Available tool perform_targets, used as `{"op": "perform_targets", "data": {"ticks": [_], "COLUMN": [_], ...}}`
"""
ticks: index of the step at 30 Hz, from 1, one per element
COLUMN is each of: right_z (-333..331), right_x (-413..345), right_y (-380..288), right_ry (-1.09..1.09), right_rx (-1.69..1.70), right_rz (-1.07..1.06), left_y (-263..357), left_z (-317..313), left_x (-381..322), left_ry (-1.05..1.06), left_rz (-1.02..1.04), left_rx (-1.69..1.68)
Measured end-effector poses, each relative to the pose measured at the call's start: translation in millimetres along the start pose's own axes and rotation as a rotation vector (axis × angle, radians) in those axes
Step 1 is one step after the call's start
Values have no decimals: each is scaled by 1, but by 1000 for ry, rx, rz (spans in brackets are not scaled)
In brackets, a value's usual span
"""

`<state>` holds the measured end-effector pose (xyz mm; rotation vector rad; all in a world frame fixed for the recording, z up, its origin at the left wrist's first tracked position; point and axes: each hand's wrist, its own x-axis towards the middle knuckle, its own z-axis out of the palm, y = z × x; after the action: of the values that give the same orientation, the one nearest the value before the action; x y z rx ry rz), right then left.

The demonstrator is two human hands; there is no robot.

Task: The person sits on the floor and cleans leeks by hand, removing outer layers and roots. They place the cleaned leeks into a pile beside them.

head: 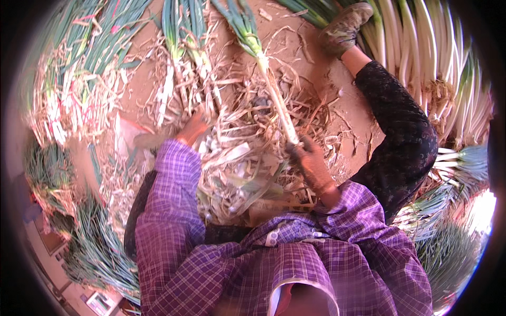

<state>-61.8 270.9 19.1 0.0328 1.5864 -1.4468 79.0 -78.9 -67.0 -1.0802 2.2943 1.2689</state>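
Observation:
My right hand [310, 160] is closed around the root end of a long scallion [276, 94], whose white stalk points away from me and whose green leaves spread at the top. My left hand [195, 124] reaches over the litter of dry husks, beside the lower ends of other scallions [168, 85] lying to the upper left. Its fingertips are blurred, so whether it touches or grips anything is unclear. Peeled skins and dry leaves [237, 158] are heaped between my arms.
Tied scallion bundles [75, 91] lie at the upper left, with more scallions [99, 237] at the lower left. Thick white-stemmed scallions [419, 47] are piled at the upper right, past my bent leg and shoe [346, 29]. Further bundles [454, 166] lie at the right.

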Motion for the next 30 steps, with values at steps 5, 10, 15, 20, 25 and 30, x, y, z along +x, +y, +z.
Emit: {"op": "perform_targets", "data": {"ticks": [5, 10, 15, 20, 25, 30], "right_z": [47, 45, 17, 2, -2, -10], "right_x": [-24, -25, 28, 77, 85, 98], "right_y": [49, 53, -37, -100, -63, -57], "right_ry": [-391, -522, -22, -208, -220, -297], "right_rx": [61, -595, -732, -63, 126, 635], "right_rz": [51, -320, -535, -330, -485, -253], "left_y": [82, 138, 159, 154, 154, 164], "left_z": [52, 64, 25, 66, 129, 118], "left_x": [42, 41, -7, -74, -94, -63], "left_ry": [-161, -43, 296, 588, 459, -29], "left_rz": [133, 36, 214, 420, 414, 160], "left_rx": [-600, -1107, -507, 271, -365, -1130]}}
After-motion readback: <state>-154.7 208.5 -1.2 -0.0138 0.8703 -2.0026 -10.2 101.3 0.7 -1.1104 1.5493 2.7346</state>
